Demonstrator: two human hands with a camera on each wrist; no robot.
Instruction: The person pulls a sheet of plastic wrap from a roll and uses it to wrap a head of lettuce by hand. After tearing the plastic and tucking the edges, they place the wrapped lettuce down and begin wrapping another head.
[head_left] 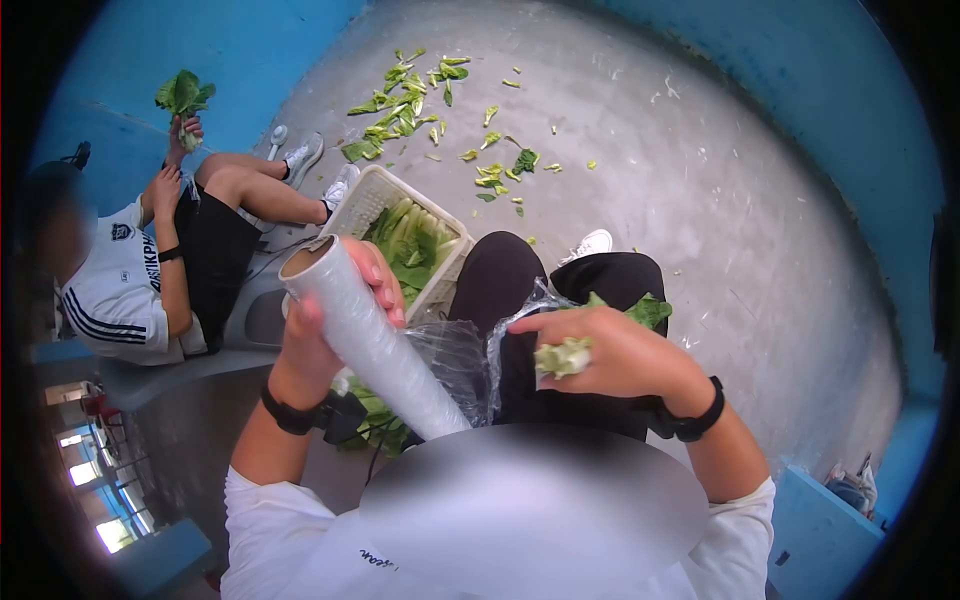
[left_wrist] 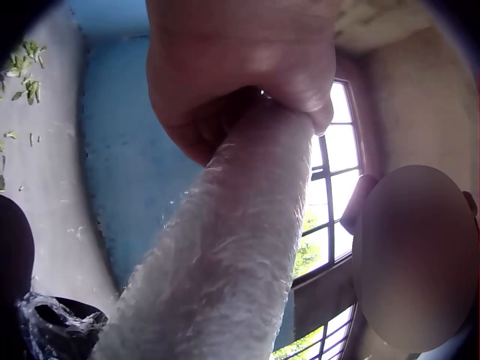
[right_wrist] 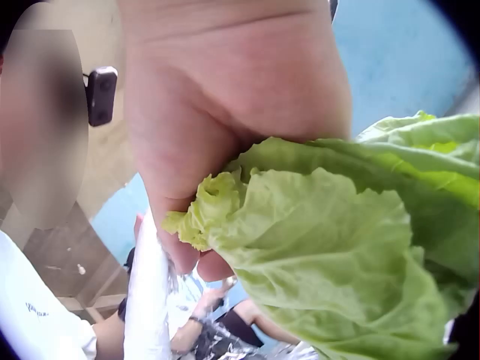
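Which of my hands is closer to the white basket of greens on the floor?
Left. The left hand, holding the cling film roll, sits right beside the basket in the head view. The right hand, holding the leafy vegetable, is off to its right.

Looked like a bare back room used for sorting vegetables, not a home kitchen: rough concrete floor [head_left: 700,200], blue-painted walls [head_left: 130,60], barred windows [left_wrist: 330,195]. Strewn with trimmed green leaves [head_left: 410,100], with a white plastic basket [head_left: 365,200] of greens beside a second person [head_left: 150,270] seated low, holding a leafy bunch [head_left: 183,95].
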